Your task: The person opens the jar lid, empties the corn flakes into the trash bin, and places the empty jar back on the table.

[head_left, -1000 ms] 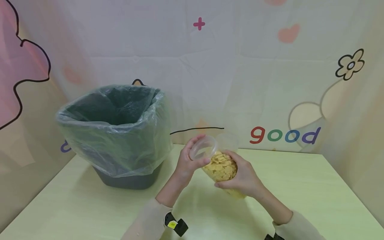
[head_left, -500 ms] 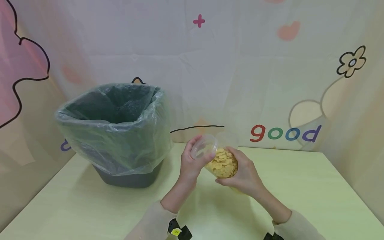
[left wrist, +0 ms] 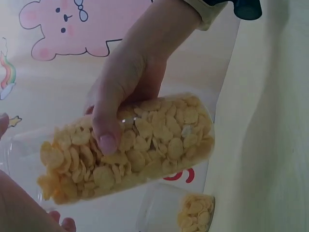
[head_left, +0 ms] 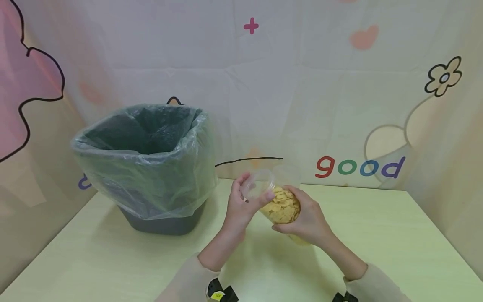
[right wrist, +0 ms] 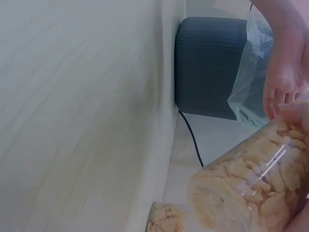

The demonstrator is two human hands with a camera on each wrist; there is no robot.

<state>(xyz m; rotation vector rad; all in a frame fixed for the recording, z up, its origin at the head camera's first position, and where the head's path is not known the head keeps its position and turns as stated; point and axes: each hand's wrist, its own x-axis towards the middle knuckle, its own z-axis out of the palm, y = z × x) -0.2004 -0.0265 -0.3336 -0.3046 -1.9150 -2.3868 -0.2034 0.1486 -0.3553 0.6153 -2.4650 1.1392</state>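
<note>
In the head view a clear jar of cornflakes (head_left: 282, 207) is held tilted over the table, its clear mouth facing up and left. My right hand (head_left: 311, 218) grips the jar around its middle, thumb on the near side. At the mouth end, my left hand (head_left: 243, 205) holds the clear rim, fingers behind it and thumb (head_left: 267, 196) across the near side. The left wrist view shows the flakes (left wrist: 130, 150) filling most of the jar, with the mouth end see-through. Toward the right wrist camera points the jar's round base (right wrist: 217, 203).
A dark bin (head_left: 166, 226) lined with a translucent green bag (head_left: 151, 184) stands on the left of the table (head_left: 377, 235). Behind the held jar is a second clear container (left wrist: 195, 212) with flakes at its bottom. A printed cloth (head_left: 256, 84) hangs behind.
My left thumb has moved up and right along the rim onto the jar's side. The jar has turned slightly in my hands, its base now less visible from above.
</note>
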